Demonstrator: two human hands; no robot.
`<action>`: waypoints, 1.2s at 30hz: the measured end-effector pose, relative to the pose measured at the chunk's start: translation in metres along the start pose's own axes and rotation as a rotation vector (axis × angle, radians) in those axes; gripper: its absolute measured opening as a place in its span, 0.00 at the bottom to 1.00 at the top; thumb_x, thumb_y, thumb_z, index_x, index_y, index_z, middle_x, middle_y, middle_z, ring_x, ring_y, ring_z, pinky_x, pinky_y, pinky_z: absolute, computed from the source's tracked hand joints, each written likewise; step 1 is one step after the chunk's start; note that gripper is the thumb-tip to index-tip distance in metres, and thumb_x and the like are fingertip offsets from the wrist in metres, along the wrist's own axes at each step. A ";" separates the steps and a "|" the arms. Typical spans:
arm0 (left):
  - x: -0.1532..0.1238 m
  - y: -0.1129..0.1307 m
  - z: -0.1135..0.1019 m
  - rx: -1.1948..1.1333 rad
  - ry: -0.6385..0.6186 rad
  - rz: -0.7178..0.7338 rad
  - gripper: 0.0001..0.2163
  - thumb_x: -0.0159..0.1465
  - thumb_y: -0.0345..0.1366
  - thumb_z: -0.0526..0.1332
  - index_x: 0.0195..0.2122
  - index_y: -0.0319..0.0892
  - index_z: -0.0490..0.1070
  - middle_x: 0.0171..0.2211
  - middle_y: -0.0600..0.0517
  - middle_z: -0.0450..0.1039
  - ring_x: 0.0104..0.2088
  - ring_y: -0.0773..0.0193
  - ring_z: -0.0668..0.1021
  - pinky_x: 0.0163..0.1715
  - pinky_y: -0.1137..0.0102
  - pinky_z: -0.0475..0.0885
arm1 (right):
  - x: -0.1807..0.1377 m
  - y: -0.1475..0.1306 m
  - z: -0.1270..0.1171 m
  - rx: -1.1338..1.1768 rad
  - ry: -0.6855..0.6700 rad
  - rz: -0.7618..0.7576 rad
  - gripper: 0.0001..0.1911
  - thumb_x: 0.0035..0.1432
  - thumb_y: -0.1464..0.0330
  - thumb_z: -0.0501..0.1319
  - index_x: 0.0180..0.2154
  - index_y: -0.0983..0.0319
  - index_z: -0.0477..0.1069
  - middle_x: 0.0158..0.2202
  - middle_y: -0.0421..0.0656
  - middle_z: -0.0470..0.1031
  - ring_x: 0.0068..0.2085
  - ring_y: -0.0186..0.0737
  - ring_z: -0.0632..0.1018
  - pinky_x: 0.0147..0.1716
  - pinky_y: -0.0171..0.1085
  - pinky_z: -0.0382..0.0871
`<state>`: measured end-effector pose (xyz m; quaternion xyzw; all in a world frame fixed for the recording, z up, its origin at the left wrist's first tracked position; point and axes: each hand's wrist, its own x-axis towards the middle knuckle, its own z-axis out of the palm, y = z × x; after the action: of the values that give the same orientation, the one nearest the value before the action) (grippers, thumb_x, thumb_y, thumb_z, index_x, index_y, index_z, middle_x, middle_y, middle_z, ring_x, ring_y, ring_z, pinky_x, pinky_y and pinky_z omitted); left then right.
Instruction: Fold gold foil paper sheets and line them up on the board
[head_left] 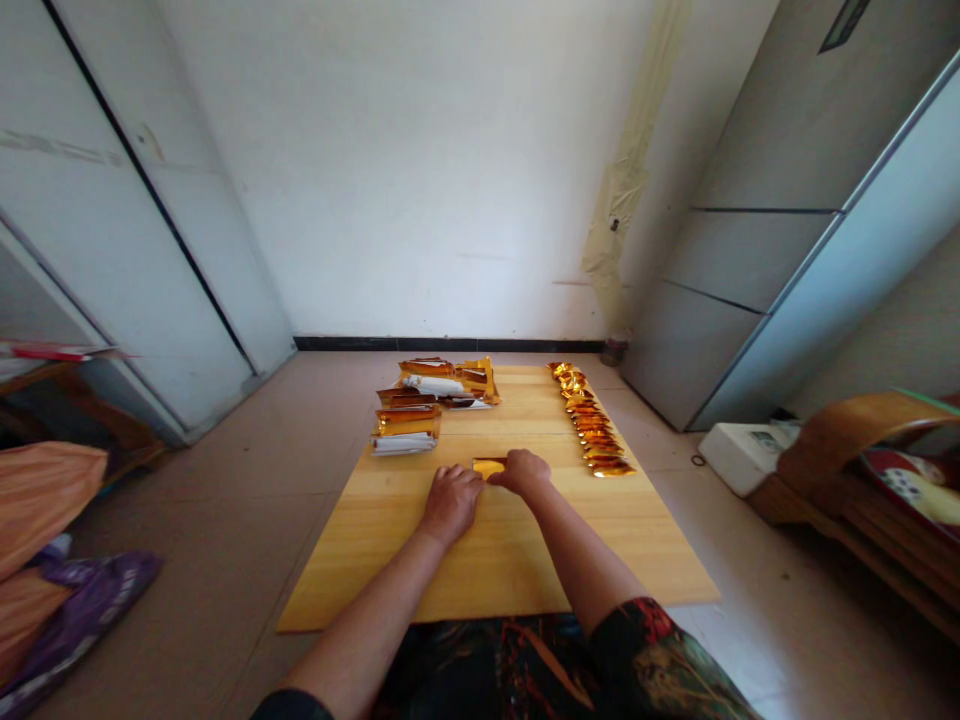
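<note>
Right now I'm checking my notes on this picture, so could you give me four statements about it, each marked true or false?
1. The left hand and right hand are both at a gold foil piece. True.
2. The row of shiny packets lies along the left of the wooden tabletop. False: it lies along the right.
3. A dark strip runs along the wall's foot. True.
4. The white-sided stack is on the floor. False: it is on the tabletop.
</note>
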<state>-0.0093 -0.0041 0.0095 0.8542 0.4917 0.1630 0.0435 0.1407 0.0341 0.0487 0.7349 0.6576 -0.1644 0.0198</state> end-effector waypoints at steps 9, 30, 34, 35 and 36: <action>-0.001 -0.004 0.005 0.023 0.023 0.009 0.12 0.64 0.30 0.52 0.40 0.47 0.75 0.43 0.48 0.75 0.45 0.59 0.71 0.43 0.63 0.59 | 0.008 0.007 -0.002 0.018 -0.035 -0.009 0.29 0.42 0.56 0.69 0.46 0.60 0.73 0.48 0.51 0.75 0.48 0.48 0.76 0.42 0.39 0.69; -0.002 -0.005 0.006 0.026 0.065 0.026 0.13 0.62 0.28 0.53 0.38 0.47 0.76 0.42 0.50 0.76 0.43 0.59 0.71 0.41 0.63 0.60 | 0.010 0.072 0.000 0.133 0.094 -0.005 0.09 0.44 0.74 0.61 0.31 0.63 0.76 0.35 0.47 0.78 0.35 0.39 0.77 0.28 0.30 0.62; 0.001 -0.003 0.003 -0.008 0.069 -0.004 0.11 0.58 0.28 0.56 0.36 0.47 0.76 0.39 0.51 0.77 0.43 0.59 0.71 0.42 0.62 0.59 | -0.002 0.056 0.000 0.417 0.105 -0.167 0.04 0.47 0.72 0.61 0.29 0.63 0.74 0.26 0.40 0.76 0.28 0.32 0.74 0.25 0.27 0.60; 0.002 -0.002 0.002 -0.019 0.069 -0.019 0.10 0.58 0.29 0.57 0.35 0.47 0.76 0.39 0.51 0.77 0.43 0.59 0.71 0.42 0.62 0.59 | -0.003 0.049 0.000 0.490 0.062 -0.197 0.05 0.48 0.73 0.59 0.30 0.63 0.73 0.23 0.39 0.74 0.24 0.31 0.73 0.24 0.27 0.60; 0.004 -0.001 0.002 -0.030 0.068 -0.040 0.08 0.58 0.30 0.58 0.34 0.47 0.76 0.38 0.51 0.77 0.43 0.59 0.71 0.42 0.62 0.59 | -0.004 0.041 0.001 0.547 0.023 -0.233 0.07 0.49 0.74 0.58 0.32 0.63 0.73 0.22 0.37 0.73 0.23 0.30 0.72 0.23 0.27 0.59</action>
<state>-0.0078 0.0002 0.0087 0.8375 0.5073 0.1982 0.0430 0.1801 0.0245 0.0407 0.6344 0.6690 -0.3284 -0.2053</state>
